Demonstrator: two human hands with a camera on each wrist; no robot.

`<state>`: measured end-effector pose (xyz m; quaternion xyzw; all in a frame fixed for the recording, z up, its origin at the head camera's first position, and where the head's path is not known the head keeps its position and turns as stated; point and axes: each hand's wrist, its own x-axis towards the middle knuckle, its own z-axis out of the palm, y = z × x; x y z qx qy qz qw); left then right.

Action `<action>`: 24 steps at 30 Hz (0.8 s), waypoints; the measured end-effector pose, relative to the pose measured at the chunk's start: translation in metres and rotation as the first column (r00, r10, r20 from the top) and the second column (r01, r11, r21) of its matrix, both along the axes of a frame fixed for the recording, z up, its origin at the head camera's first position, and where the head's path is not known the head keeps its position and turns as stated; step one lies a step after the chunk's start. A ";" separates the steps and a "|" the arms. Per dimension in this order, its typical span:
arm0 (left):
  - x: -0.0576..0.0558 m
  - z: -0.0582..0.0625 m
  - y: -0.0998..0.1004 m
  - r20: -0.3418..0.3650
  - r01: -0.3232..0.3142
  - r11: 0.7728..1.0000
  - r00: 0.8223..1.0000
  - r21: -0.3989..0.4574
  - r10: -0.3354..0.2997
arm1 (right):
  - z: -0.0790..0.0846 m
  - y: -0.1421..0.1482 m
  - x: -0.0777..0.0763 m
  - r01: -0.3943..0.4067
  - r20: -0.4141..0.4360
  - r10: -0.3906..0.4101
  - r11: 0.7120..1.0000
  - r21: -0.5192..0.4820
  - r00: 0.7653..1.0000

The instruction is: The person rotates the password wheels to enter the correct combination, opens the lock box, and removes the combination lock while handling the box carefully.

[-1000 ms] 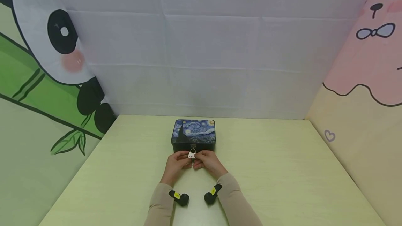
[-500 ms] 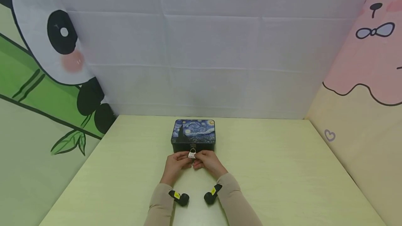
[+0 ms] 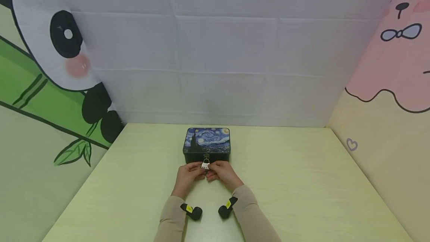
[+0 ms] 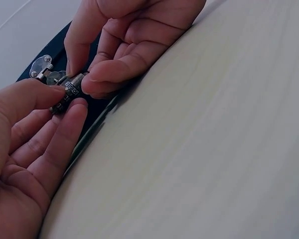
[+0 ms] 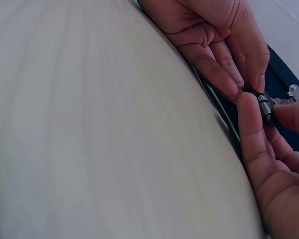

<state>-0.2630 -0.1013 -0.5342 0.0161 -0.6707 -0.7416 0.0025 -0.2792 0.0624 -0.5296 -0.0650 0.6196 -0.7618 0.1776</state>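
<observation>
A combination padlock (image 3: 205,166) with numbered dials (image 4: 72,88) hangs by its shackle from the metal clasp (image 3: 206,156) on the front of a dark tin box (image 3: 208,140). The box's lid is closed and carries a blue starry-night picture. From the left, my left hand (image 3: 187,176) pinches one end of the padlock between thumb and fingers. My right hand (image 3: 225,174) pinches the other end, its fingertips right at the dials. In the right wrist view the padlock (image 5: 264,107) is partly covered by fingers of both hands.
The box stands toward the back of a pale wooden table (image 3: 285,182). Behind it hangs a white creased sheet (image 3: 221,66). Painted walls flank the table on both sides. Each sleeved wrist carries a small black camera (image 3: 196,213).
Both hands stay in place at the padlock. The marks on its pale face look slightly different, while the box and arms remain where they were.
</observation>
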 end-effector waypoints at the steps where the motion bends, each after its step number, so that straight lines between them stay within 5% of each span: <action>1: 0.000 0.000 0.000 -0.001 -0.001 1.000 1.000 -0.001 0.001 | 0.000 0.000 0.000 0.001 -0.001 -0.001 1.000 0.001 1.000; 24: -0.002 -0.003 -0.001 -0.004 0.004 0.999 1.000 -0.041 -0.004 | -0.001 -0.002 -0.001 0.013 0.006 -0.013 1.000 -0.001 1.000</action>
